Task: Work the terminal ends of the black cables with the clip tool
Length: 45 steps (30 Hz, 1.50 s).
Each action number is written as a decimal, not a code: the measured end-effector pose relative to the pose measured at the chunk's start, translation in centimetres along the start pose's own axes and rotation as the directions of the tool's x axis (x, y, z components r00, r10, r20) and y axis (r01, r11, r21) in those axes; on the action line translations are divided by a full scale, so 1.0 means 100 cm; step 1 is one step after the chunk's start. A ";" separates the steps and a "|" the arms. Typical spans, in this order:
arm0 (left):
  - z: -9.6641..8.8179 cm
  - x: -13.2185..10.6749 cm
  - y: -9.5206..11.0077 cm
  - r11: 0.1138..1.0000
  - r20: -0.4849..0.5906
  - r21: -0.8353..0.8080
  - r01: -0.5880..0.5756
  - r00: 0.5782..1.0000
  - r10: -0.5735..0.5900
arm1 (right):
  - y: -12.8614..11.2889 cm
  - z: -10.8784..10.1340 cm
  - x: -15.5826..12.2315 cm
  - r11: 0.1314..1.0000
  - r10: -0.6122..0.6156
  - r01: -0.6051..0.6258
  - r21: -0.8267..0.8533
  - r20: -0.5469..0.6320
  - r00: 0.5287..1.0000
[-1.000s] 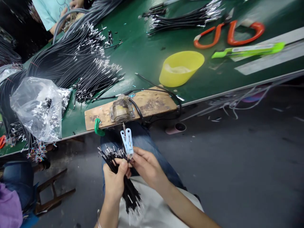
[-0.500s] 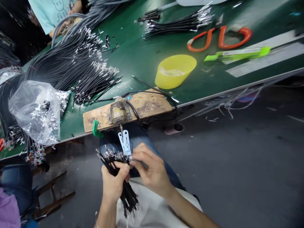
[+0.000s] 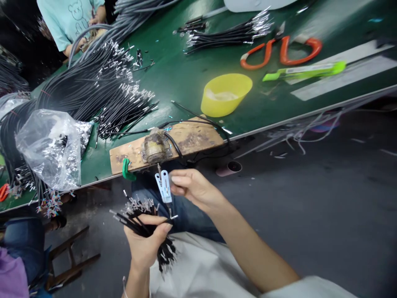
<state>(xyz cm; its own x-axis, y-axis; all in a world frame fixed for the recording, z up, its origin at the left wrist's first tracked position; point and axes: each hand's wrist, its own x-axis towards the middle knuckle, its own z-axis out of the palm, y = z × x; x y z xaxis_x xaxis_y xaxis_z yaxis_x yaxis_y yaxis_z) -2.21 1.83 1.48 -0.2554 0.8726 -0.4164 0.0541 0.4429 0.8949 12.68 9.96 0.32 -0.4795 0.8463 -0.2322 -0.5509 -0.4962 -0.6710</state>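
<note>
A bundle of short black cables [image 3: 136,219] with stripped silvery ends is gripped in my left hand [image 3: 144,244]. One cable end [image 3: 174,217] sticks out past the thumb, just under the light-blue clothes peg [image 3: 164,192]. The peg sits on a thin metal shaft from a worn motor [image 3: 155,147], which is fixed to a wooden board [image 3: 198,134]. To the right of the peg is my right hand [image 3: 195,188], fingers curled and pinched together. Whatever lies between those fingertips is hidden, and I cannot tell whether they touch the peg.
A green clamp [image 3: 127,169] grips the board at the table edge. On the green table [image 3: 173,78] are a yellow cup [image 3: 226,97], orange-handled scissors [image 3: 300,54], a lime cutter [image 3: 310,70], grey cables [image 3: 71,87] and a plastic bag [image 3: 51,145]. Another person's hand [image 3: 99,14] shows far left.
My right hand has moved up from the cable ends to beside the peg. My left hand has shifted slightly down and left with the bundle, whose tips have fanned out.
</note>
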 end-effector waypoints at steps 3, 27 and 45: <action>-0.002 -0.004 0.006 0.996 -0.077 0.003 -0.087 0.993 0.087 | -0.007 0.014 0.008 0.998 -0.061 0.061 -0.019 -0.016 0.998; -0.001 0.007 0.014 0.995 0.109 -0.071 0.076 0.992 -0.069 | 0.027 -0.013 -0.009 0.992 -0.123 0.129 0.015 -0.205 0.971; 0.021 -0.017 -0.010 0.972 0.040 -0.235 -0.029 0.998 0.039 | 0.042 0.006 -0.036 0.994 -0.050 0.045 0.102 0.050 0.998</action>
<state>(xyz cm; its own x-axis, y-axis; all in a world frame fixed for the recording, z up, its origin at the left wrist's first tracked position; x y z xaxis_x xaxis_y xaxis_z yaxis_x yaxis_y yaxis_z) 0.21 0.38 0.95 -0.2139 0.8969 -0.3871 -0.1668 0.3569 0.9191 11.68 4.70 -1.28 -0.4846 0.8594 -0.1632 -0.6387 -0.4751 -0.6052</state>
